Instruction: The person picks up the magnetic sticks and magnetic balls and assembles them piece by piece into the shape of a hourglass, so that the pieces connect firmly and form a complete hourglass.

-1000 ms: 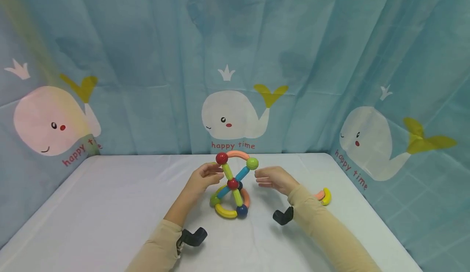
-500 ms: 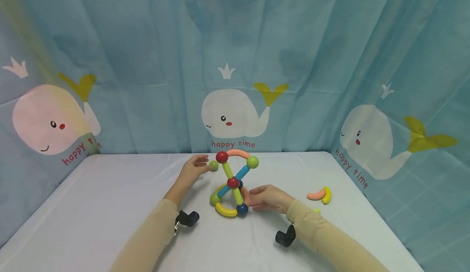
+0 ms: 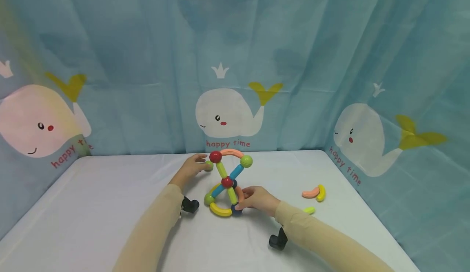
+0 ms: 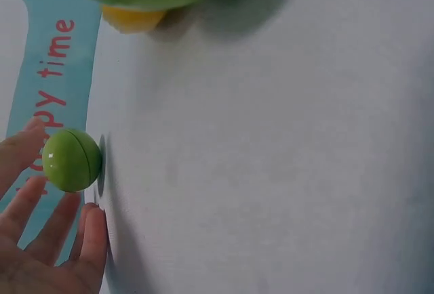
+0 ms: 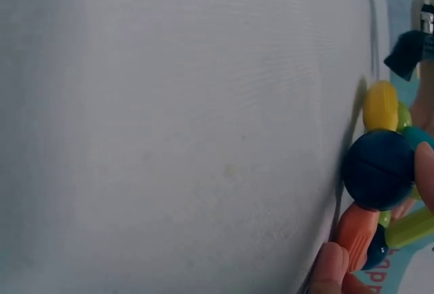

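Observation:
A magnetic stick-and-ball model (image 3: pixel 227 182) stands upright on the white table, with red and green balls on top joined by an orange curved stick. My right hand (image 3: pixel 261 200) holds its lower right corner. The right wrist view shows the thumb on the navy ball (image 5: pixel 380 170) and fingertips against the orange curved stick (image 5: pixel 357 235). Behind the model, to the left, a loose green ball (image 3: pixel 209 165) lies on the table. My left hand (image 3: pixel 189 168) reaches round it, and in the left wrist view its spread fingers surround the ball (image 4: pixel 71 160) without closing on it.
Right of the model lie a loose orange curved stick (image 3: pixel 310 193), a yellow curved stick (image 3: pixel 321 193) and a light green straight stick (image 3: pixel 309 210), partly behind the right sleeve. A whale-print curtain (image 3: pixel 165 113) borders the table (image 3: pixel 110 206) at the back and sides.
The right hand has come down from beside the model's top to its navy corner and taken hold there. The left hand has moved back and left, away from the model, to the loose green ball.

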`<state>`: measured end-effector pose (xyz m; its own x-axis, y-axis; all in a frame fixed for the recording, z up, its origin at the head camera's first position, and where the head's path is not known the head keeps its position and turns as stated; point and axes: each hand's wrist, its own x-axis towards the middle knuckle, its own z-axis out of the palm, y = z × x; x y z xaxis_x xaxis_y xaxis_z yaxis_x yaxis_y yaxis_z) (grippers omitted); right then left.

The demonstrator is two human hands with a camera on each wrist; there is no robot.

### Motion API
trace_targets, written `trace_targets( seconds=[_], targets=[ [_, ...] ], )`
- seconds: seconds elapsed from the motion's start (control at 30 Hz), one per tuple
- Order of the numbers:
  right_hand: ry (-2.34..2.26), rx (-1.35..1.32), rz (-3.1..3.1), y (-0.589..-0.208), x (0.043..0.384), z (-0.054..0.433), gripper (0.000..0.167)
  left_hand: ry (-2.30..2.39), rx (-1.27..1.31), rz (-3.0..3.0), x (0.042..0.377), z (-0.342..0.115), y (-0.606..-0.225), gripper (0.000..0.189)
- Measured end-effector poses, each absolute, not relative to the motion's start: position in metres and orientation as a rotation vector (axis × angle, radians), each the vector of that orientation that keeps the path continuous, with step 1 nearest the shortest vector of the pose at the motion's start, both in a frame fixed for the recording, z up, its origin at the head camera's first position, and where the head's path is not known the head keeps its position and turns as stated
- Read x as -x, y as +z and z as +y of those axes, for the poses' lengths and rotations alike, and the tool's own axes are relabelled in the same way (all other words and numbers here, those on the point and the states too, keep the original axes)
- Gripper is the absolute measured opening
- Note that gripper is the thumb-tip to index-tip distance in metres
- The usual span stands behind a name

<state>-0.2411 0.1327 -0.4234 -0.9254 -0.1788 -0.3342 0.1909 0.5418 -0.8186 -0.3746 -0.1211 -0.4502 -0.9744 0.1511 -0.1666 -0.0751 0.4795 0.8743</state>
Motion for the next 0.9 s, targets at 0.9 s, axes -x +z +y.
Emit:
trace_targets(
  seconds=[0.9],
  targets=[
    [-1.442, -0.076, 2.405, -0.420, 0.245, 0.164, 0.059, 1.121, -0.335, 2.532, 0.259, -0.161, -0.433, 0.029]
  ],
)
